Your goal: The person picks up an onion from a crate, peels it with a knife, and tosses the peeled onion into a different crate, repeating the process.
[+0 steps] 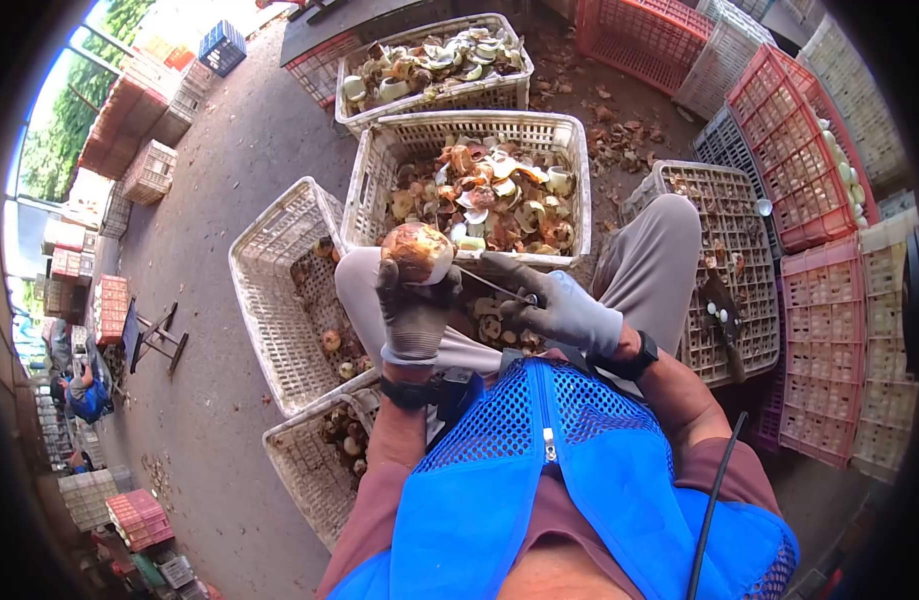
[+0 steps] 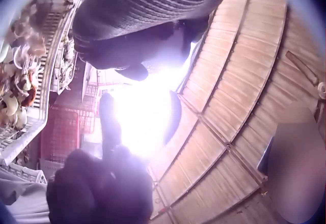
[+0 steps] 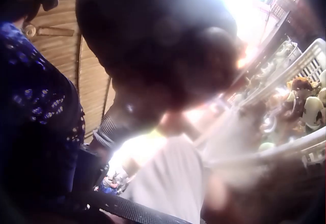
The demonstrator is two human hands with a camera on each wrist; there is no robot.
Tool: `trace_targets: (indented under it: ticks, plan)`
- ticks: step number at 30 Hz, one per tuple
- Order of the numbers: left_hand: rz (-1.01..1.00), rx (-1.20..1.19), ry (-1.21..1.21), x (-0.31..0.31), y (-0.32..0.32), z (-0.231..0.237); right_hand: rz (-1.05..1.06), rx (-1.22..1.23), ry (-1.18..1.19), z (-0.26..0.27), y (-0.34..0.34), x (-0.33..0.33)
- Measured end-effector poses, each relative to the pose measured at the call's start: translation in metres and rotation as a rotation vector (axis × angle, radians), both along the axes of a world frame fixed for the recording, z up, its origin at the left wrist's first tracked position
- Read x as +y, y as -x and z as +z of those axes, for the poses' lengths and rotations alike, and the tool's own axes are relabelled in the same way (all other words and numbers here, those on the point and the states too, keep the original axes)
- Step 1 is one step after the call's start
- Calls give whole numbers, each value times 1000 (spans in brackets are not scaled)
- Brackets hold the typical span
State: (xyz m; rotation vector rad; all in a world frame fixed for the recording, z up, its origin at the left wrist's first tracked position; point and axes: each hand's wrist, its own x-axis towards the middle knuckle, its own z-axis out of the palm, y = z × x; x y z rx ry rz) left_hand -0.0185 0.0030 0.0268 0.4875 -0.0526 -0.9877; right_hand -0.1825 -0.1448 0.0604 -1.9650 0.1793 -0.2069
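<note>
In the head view my gloved left hand [image 1: 416,318] grips a large onion [image 1: 417,252] from below. Brown skin covers much of it, and a paler patch shows on its right side. My gloved right hand [image 1: 572,312] holds a small knife [image 1: 494,285], its thin blade reaching left toward the onion. Both hands are above my lap, just in front of a white crate [image 1: 585,190] of peeled skins and onion scraps [image 1: 495,190]. Glare and dark shadow hide most of the work in both wrist views.
A tilted white crate [image 1: 280,300] with several onions stands to my left. Another crate of scraps [image 1: 435,65] is beyond the first. An upturned crate [image 1: 725,275] lies at my right, beside stacked red crates [image 1: 790,150]. Another person [image 1: 88,395] is far left.
</note>
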Motion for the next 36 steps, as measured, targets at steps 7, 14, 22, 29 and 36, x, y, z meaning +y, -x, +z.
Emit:
trace_targets:
  ticks: [7,14,22,29,36]
  plan:
    - [12,-252,-23,0,12,7,-82,20,385,23,-8,1]
    - [-16,-413,-47,0,15,4,-180,-171,543,-4,-12,3]
    - [99,-616,-133,-3,2,-7,-65,128,330,17,-29,4]
    - [69,-686,-225,0,-7,-1,2,-103,-464,-28,-41,9]
    - [-12,-479,-186,0,-12,-22,-2,147,-1309,-52,-39,3]
